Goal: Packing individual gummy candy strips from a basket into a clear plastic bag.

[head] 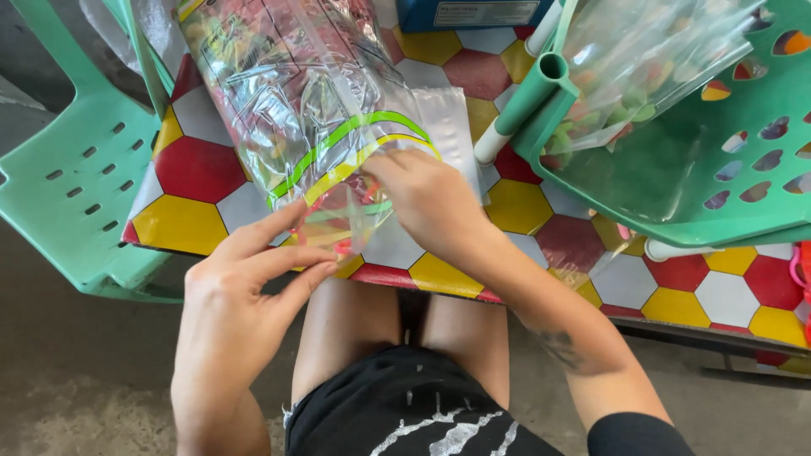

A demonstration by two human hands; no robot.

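Landmark: the hexagon-patterned tabletop, red, yellow and white.

Left of it: one pale green plastic chair, slotted seat, nobody on it.

At the table's near edge: left hand, fingers straight and close together, tips laid against the mouth of the large clear plastic bag. It looks like a steadying press, not a closed grip; the thumb is hidden, so a pinch cannot be ruled out.

The bag lies on the table's left half, running from the far edge down to the near one, its mouth toward the person. Green and yellow bands curve across it near the opening. Coloured small items show faintly through the film; too blurred to count.

Right hand sits at the bag mouth, over the table's middle. Fingers curled downward into or onto the opening; what they pinch is hidden behind the knuckles, cannot tell.

Judged progress: work on the bag mouth is under way, and the opening looks not yet closed or tied.

Right part of the table: one green plastic basket with heart-shaped cut-outs, tilted, with a second clear bag of coloured pieces in it. One blue box at the far edge.

Count: two hands, two bags, one basket, one chair, one box.
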